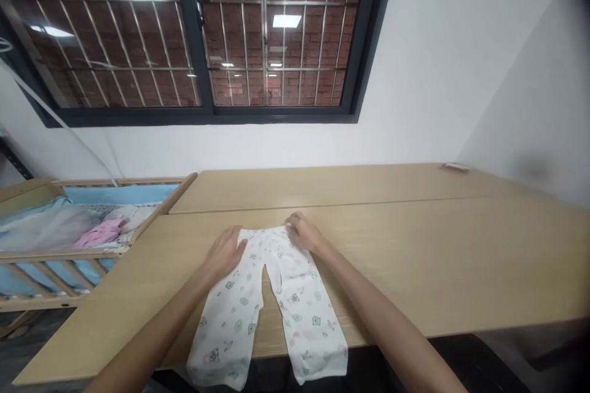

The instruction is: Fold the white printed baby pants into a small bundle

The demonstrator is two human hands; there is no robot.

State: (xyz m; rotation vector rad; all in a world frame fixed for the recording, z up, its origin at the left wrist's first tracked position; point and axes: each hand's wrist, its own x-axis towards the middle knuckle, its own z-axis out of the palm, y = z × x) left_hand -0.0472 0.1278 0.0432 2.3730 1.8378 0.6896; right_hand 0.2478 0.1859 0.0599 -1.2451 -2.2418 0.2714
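Bare forearms (152, 334) reach forward | left hand (224, 255): fingers spread wide, flat on the waistband, apparently pinning it | right hand (305, 233): fingers curled, gathering the waistband's corner | white animal-print baby trousers (299, 295): laid flat on a pale wooden table (437, 258), legs toward the person

Baby trousers (267, 301) lie on the table (415, 258), their legs reaching over its near edge. The left hand (224, 253) and right hand (305, 233) rest on the waist, one at each side. Left of the table stands a crib (59, 255), a garment (102, 233) inside it. Behind the table, a window (203, 31) is set in the wall (415, 73).
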